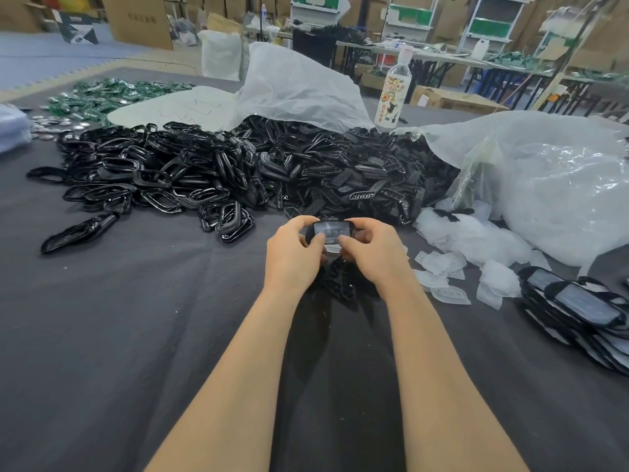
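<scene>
Both hands are on it: left hand and right hand pinch a glossy black oval plastic frame with a cloudy clear insert. Its long axis runs nine to three, insert facing up, over the grey cloth counter. The shiny black frame pile lies near at eleven.

Even, soft overhead light; wide-angle warp toward blurred edges.

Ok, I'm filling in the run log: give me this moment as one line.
left hand and right hand hold black frame | thumbs on clear insert | black parts pile behind
</scene>
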{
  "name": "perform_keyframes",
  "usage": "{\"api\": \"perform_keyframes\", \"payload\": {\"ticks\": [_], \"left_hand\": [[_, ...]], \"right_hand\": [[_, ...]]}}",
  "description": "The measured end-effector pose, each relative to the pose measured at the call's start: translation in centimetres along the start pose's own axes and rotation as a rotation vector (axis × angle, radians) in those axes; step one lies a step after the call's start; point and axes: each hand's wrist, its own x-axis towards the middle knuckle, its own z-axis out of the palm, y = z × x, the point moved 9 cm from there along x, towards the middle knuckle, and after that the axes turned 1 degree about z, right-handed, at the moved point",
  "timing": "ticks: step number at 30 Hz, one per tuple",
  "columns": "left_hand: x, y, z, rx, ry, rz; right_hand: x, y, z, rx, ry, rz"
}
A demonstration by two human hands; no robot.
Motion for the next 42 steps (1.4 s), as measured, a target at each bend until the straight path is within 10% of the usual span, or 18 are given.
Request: {"api": "perform_keyframes", "payload": {"ticks": [13,27,36,42], "left_hand": [[-0.3,1.4,0.3,0.067,0.020,0.034],[-6.6,13.3,21.2,0.082,-0.359,0.201],[-9.6,12.1,28.7,0.433,-0.429,0.226],[-8.7,12.0,27.9,0.191,-0.442,0.155]], "right_hand": [[-0.2,-0.4,-0.7,-0.006,0.022,0.011],[-8.2,6.2,-24.6,-0.048,0.697,0.252],[-11.1,9.0,-28.8,-0.365,0.754,0.453],[-11.2,6.7,-27.7,-0.332,0.875,0.308]]}}
